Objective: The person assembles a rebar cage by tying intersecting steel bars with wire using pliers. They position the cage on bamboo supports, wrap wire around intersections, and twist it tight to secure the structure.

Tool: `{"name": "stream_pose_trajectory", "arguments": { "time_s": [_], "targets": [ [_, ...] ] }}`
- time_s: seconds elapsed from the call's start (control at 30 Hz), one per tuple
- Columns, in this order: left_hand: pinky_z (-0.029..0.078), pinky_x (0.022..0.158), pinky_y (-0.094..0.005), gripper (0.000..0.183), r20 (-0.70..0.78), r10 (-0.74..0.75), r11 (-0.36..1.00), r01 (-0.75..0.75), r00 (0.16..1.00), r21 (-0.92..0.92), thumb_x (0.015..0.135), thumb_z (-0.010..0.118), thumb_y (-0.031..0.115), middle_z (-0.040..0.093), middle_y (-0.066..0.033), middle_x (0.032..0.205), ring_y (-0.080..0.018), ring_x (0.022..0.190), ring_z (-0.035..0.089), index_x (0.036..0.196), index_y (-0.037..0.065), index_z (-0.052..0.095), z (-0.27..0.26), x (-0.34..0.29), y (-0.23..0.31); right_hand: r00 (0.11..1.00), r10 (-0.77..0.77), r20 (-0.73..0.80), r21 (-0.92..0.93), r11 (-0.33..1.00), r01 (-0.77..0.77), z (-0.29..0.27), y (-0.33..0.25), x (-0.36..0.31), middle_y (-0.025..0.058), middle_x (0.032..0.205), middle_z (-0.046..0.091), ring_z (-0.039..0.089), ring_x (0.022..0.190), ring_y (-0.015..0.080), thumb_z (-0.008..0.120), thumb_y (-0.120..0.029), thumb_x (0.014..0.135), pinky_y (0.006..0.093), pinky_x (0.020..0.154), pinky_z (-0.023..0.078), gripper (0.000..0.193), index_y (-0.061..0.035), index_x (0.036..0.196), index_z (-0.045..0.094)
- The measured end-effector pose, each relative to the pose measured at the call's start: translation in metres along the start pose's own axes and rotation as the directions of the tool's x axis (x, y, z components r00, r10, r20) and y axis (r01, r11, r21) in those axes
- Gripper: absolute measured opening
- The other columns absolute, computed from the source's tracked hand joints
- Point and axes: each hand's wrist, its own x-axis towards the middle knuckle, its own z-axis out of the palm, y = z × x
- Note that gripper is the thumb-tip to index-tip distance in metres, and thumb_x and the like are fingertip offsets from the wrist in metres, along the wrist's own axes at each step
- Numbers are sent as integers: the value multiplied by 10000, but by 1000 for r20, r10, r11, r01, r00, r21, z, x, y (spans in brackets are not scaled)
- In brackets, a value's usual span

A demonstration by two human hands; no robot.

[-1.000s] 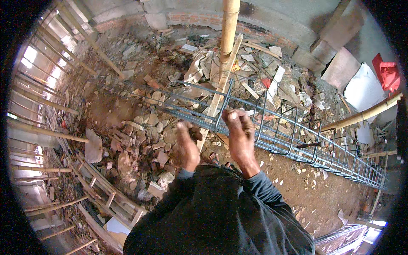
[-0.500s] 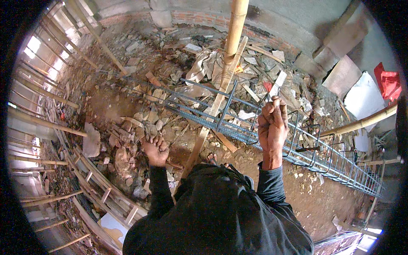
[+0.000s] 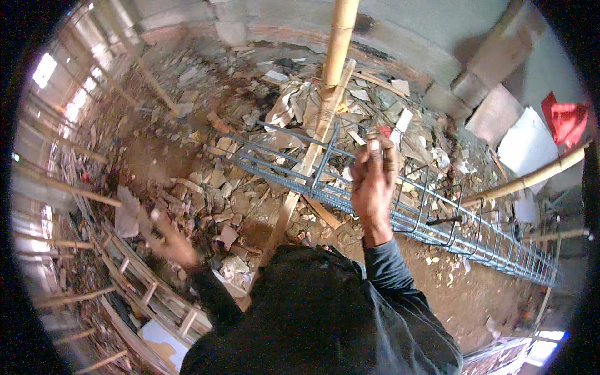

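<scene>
A long cage of steel reinforcing bars point(image 3: 409, 232) with square stirrups runs from the middle to the far right, resting across a wooden plank point(image 3: 282, 226). My right hand point(image 3: 376, 181) is raised over the cage, its fingers curled in a pinch. Whatever lies between those fingertips is too small to make out. Off to the left, apart from the cage, my left hand point(image 3: 175, 242) is above the rubble and smeared by motion. Its fingers look stretched apart, and I see nothing held in them. A single stirrup point(image 3: 325, 159) stands upright near the cage's left end.
A bamboo pole point(image 3: 339, 47) rises beyond the cage, and another bamboo pole point(image 3: 531, 181) slants at right. Broken rubble point(image 3: 212, 187) covers the ground. Beside my left arm lies a wooden ladder-like frame point(image 3: 149, 294). A red sheet point(image 3: 564, 122) and white board point(image 3: 530, 142) lean far right.
My left hand has swung outward to the left and its fingers have opened from a loose curl. My right hand has shifted slightly left, still pinched. The whole view has also shifted a little.
</scene>
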Motion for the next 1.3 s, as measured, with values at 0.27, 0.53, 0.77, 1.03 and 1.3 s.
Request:
{"name": "stream_pose_trajectory", "arguments": {
  "time_s": [0.27,0.53,0.77,1.03,1.3],
  "targets": [
    [495,928,-287,367,889,174,964,113,423,-242,1110,543,265,704,-71,1146,-129,1026,619,1293,-33,655,71,-93,96,881,112,459,-242,970,3,62,42,-47,-19,845,583,485,678,54,604,-256,1090,233,565,396,183,-88,1140,656],
    [490,962,-300,395,962,7,798,579,272,-170,1070,613,296,713,-56,1212,-144,1092,627,1305,-11,690,94,-106,83,774,475,418,-226,880,-417,34,21,-39,-41,825,605,460,651,35,644,-265,1071,212,551,354,209,-72,1132,695],
    [505,1049,-324,316,918,111,818,490,380,-302,1027,690,185,745,-123,1237,-177,1147,675,1252,-34,722,98,-117,70,807,470,356,-300,876,-377,26,31,-42,-75,723,542,397,602,28,653,-191,1051,221,527,278,172,-42,1031,737],
    [593,840,-393,288,929,-15,755,614,369,-231,1016,686,214,760,-152,1142,-245,1081,713,1187,-15,718,101,-118,62,719,615,324,-275,788,-551,22,27,-41,-46,760,565,418,593,46,641,-213,1050,225,521,292,164,-66,1059,713],
    [560,966,-412,250,916,80,786,540,393,-301,1027,675,197,748,-143,1149,-291,1099,734,1157,-13,717,106,-119,66,688,656,312,-229,754,-615,16,29,-40,-34,792,584,469,642,62,629,-204,1025,219,511,328,153,-71,1027,703]
  ]
}}
